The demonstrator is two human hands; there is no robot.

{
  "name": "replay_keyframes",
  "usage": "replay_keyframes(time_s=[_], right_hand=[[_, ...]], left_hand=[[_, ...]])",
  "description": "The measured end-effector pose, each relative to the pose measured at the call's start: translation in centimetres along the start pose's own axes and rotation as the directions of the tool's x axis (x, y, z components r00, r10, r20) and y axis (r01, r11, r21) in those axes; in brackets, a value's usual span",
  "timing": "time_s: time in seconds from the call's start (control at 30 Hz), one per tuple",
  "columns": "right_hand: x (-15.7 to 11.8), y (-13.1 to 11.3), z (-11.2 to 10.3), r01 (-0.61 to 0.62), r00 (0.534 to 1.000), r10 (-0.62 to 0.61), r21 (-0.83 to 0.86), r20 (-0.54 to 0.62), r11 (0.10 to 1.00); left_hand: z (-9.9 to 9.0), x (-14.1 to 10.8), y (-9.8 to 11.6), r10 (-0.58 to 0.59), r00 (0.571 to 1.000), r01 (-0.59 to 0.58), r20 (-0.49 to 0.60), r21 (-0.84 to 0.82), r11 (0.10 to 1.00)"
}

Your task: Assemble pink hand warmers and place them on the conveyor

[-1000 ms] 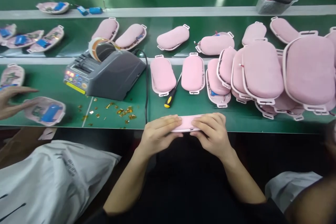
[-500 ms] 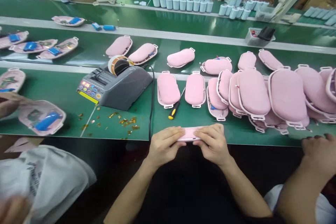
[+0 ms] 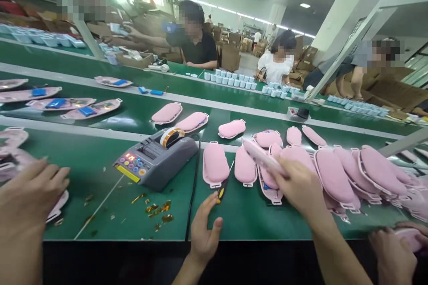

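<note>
My right hand (image 3: 299,187) grips one end of a pink oval padded case (image 3: 261,156), raised and tilted over the other cases on the green bench. Bare of any object, my left hand (image 3: 205,231) is held up at the bench's front edge, thumb and fingers apart. Its fingertips appear close to the yellow and black handle of a screwdriver (image 3: 221,192); whether they touch it I cannot tell. Two more pink cases, one on the left (image 3: 216,164) and one on the right (image 3: 245,167), lie on either side of the screwdriver's shaft.
A grey tape dispenser (image 3: 155,158) stands left of centre, with amber tape scraps (image 3: 158,208) before it. Overlapping pink cases (image 3: 334,178) crowd the right side. A co-worker's hand (image 3: 30,196) is at left, another's hands (image 3: 391,245) at right. Light blue cups (image 3: 230,80) line the far bench.
Both hands held the case at the front edge. My left hand has let go; my right hand has carried the case forward and up. The view has tilted upward.
</note>
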State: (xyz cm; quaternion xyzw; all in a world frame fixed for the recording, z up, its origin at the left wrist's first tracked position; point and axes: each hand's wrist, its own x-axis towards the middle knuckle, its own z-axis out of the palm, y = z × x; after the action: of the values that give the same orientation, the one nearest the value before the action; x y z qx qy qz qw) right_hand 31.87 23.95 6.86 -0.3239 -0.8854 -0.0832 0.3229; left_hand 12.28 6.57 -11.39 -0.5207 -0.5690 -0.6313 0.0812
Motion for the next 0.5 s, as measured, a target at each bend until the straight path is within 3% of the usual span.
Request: replay_keyframes(time_s=[0.07, 0.13, 0.23, 0.3, 0.37, 0.43, 0.5], right_hand=[[5.4, 1.2, 1.7, -0.04, 0.974, 0.075, -0.168, 0.213, 0.985], [10.0, 2.3, 4.4, -0.002, 0.96, 0.053, -0.181, 0.275, 0.983], [14.7, 3.6, 9.1, 0.068, 0.931, 0.001, -0.177, 0.364, 0.982], [16.8, 3.9, 12.2, 0.099, 0.895, -0.006, -0.186, 0.446, 0.977], [18.2, 4.0, 15.3, 0.126, 0.843, -0.002, -0.194, 0.537, 0.973], [19.0, 3.7, 18.3, 0.161, 0.777, -0.01, -0.183, 0.629, 0.97], [19.3, 3.1, 20.8, 0.202, 0.71, -0.039, -0.15, 0.703, 0.968]], left_hand=[[-0.2, 0.1, 0.1, 0.007, 1.0, -0.007, 0.028, 0.001, 1.0], [-0.3, 0.1, 0.1, 0.014, 1.0, -0.014, 0.013, -0.009, 1.0], [-0.3, -0.5, -0.4, 0.0, 1.0, 0.001, 0.014, -0.048, 0.999], [-0.5, -1.1, -1.0, -0.011, 0.997, 0.02, 0.082, -0.109, 0.994], [-1.3, -1.4, -1.6, -0.097, 0.969, 0.142, 0.226, -0.192, 0.971], [-3.1, -1.1, -2.3, -0.204, 0.913, 0.297, 0.352, -0.232, 0.926], [-5.8, -0.2, -3.4, -0.25, 0.89, 0.353, 0.382, -0.229, 0.907]])
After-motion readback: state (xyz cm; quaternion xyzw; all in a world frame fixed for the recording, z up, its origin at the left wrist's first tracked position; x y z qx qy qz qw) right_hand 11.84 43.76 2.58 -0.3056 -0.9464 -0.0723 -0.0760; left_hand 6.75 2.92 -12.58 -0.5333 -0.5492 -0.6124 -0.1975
